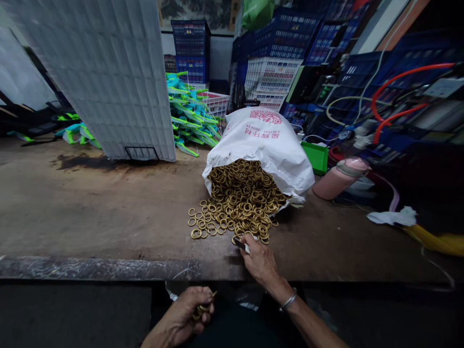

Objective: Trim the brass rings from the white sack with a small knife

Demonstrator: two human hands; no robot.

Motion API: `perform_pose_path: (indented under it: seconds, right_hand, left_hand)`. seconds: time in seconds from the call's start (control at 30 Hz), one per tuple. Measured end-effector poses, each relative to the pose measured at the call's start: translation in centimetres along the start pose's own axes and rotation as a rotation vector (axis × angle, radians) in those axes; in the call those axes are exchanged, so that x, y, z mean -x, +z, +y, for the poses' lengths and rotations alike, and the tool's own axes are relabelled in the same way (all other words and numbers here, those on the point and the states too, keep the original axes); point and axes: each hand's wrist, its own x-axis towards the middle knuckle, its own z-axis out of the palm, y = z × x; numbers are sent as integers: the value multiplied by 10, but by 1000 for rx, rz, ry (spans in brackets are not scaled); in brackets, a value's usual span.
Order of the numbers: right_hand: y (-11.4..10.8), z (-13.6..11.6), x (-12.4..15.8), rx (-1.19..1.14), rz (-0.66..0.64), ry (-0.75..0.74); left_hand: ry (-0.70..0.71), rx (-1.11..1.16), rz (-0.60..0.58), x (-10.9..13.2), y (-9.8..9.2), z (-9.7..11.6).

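A white woven sack (261, 145) with red print lies on its side on the wooden table (108, 208). Brass-coloured metal rings (246, 198) spill from its mouth and spread over the tabletop. Below the table edge, my left hand (190, 309) is closed around several of these rings, one poking out between thumb and finger. My right hand (261, 261), with a metal bangle at the wrist, pinches a small dark tool (239, 244) with a pale part. That tool's tip is at the front edge of the ring pile; its exact kind cannot be made out.
A tall pale ribbed panel (134, 87) stands on the left of the table. Blue-green strips with bright edges (192, 111) are heaped behind it. On the right are a pink bottle (340, 176), a green tray (314, 157) and red tubing (379, 96). Stacked crates (271, 75) stand behind.
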Motion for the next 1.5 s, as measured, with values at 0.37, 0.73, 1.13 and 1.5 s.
perform_pose_path:
  seconds: [0.37,0.73,1.13,1.5]
  right_hand:
    - [7,-15,-6,192,28,-38]
    - [9,-10,-12,-85,42,12]
    - [8,-41,-12,-1381,-312,251]
    - [12,-34,-16,-1136,-253,112]
  left_hand:
    - [51,319,331,-50,-10,-27]
    - [206,17,452,-32,-7,-31]
    - [503,-263,259,-10,54,37]
    - [723,-372,328,-33,55,54]
